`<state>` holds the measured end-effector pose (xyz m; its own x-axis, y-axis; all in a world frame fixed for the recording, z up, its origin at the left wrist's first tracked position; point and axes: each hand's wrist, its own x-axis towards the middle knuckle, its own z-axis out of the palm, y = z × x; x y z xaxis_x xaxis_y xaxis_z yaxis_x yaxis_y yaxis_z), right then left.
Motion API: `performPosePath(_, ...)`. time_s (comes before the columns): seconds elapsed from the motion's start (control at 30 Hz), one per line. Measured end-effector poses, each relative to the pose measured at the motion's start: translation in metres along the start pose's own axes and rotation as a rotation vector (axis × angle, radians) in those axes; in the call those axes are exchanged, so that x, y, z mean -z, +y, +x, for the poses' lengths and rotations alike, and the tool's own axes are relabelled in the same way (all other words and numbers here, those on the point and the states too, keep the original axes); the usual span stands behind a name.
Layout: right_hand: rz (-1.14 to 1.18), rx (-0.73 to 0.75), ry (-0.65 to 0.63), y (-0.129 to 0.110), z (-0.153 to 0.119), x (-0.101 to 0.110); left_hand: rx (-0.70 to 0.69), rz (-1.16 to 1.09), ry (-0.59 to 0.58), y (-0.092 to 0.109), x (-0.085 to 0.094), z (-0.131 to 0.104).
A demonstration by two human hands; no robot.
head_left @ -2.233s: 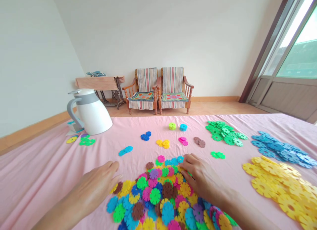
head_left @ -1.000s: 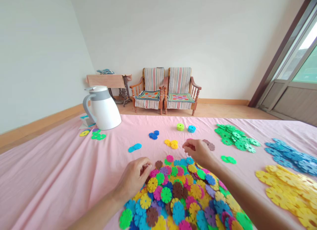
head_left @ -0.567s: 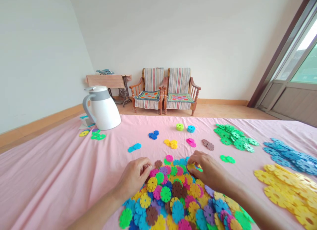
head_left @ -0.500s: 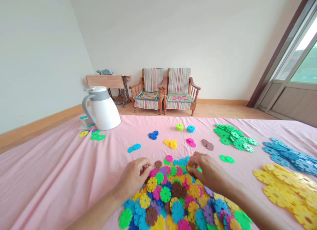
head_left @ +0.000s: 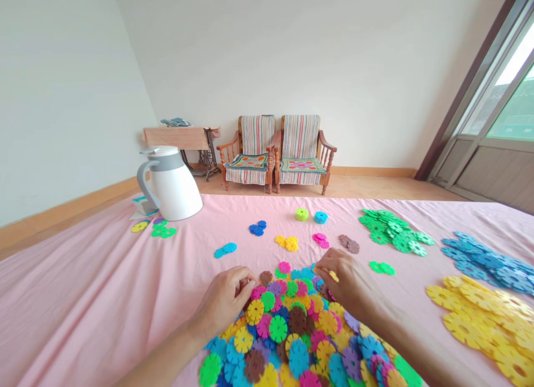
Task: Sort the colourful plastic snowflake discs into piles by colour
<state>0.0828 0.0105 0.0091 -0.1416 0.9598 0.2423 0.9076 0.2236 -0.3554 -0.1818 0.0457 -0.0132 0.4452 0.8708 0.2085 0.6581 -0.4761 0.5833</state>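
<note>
A heap of mixed-colour plastic snowflake discs (head_left: 277, 327) lies in front of me on the pink cloth (head_left: 125, 298). My left hand (head_left: 231, 289) rests at the heap's left edge with its fingers curled together; anything inside them is hidden. Over the far right of the heap, my right hand (head_left: 342, 276) is closed, and a yellow snowflake disc (head_left: 334, 276) shows under its fingers. Just beyond the hands are small groups of light blue discs (head_left: 226, 250), yellow discs (head_left: 286, 243), pink discs (head_left: 321, 240) and brown discs (head_left: 349, 243).
A white jug (head_left: 173, 187) stands at the back left beside a few green discs (head_left: 163, 231). Lime (head_left: 301, 214) and blue (head_left: 321, 217) stacks sit farther back. Larger green (head_left: 386, 228), blue (head_left: 484, 259) and yellow discs (head_left: 471, 314) are piled on the right. Two chairs (head_left: 275, 153) stand beyond.
My right hand has risen slightly away from the heap, and the yellow disc now shows lower under its fingers. My left hand has stayed in place.
</note>
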Motion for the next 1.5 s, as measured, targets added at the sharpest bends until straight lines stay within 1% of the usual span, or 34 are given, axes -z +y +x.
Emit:
performPosePath(0.07, 0.068, -0.029, 0.039, 0.000, 0.011, -0.002, -0.006, 0.003, 0.001, 0.000, 0.000, 0.000)
performPosePath(0.2, 0.215, -0.121, 0.024, 0.002, 0.041, -0.015, -0.012, 0.003, 0.002, -0.001, 0.000, 0.000)
performPosePath(0.3, 0.244, -0.172, 0.035, 0.006, 0.060, -0.027, -0.016, -0.006, 0.000, -0.001, 0.001, 0.000)
performPosePath(0.37, 0.254, -0.208, 0.049, 0.008, 0.066, -0.031, -0.017, -0.006, 0.004, -0.001, 0.001, 0.000)
performPosePath(0.47, 0.242, -0.227, 0.060, 0.013, 0.062, -0.024, -0.016, 0.001, 0.008, -0.001, 0.001, -0.001)
performPosePath(0.57, 0.210, -0.199, 0.044, 0.019, 0.047, -0.008, -0.023, -0.005, 0.008, 0.000, 0.001, -0.001)
performPosePath(0.7, 0.101, -0.135, -0.050, 0.032, 0.023, 0.011, -0.038, -0.007, 0.008, 0.001, 0.001, -0.001)
performPosePath(0.77, 0.002, -0.141, -0.104, 0.037, 0.013, 0.013, -0.034, 0.009, 0.008, 0.001, 0.001, 0.000)
performPosePath(0.83, -0.073, -0.180, -0.129, 0.040, 0.007, 0.012, -0.028, 0.017, 0.003, 0.001, 0.001, 0.000)
performPosePath(0.93, -0.104, -0.211, -0.155, 0.041, 0.004, 0.008, -0.024, 0.010, 0.003, 0.000, 0.000, 0.000)
performPosePath(1.1, -0.033, -0.183, -0.163, 0.044, 0.008, 0.011, -0.023, -0.009, 0.008, 0.000, 0.000, 0.000)
performPosePath(1.17, 0.058, -0.151, -0.157, 0.045, 0.012, 0.013, -0.026, -0.003, 0.005, 0.000, 0.000, 0.000)
performPosePath(1.23, 0.211, -0.141, -0.151, 0.043, 0.019, 0.013, -0.028, 0.005, 0.002, 0.000, 0.000, 0.000)
performPosePath(1.33, 0.379, -0.172, -0.129, 0.035, 0.033, 0.003, -0.028, -0.001, 0.001, 0.000, 0.001, 0.000)
performPosePath(1.5, 0.387, -0.205, -0.058, 0.016, 0.063, -0.025, -0.026, -0.020, -0.004, 0.001, 0.002, -0.001)
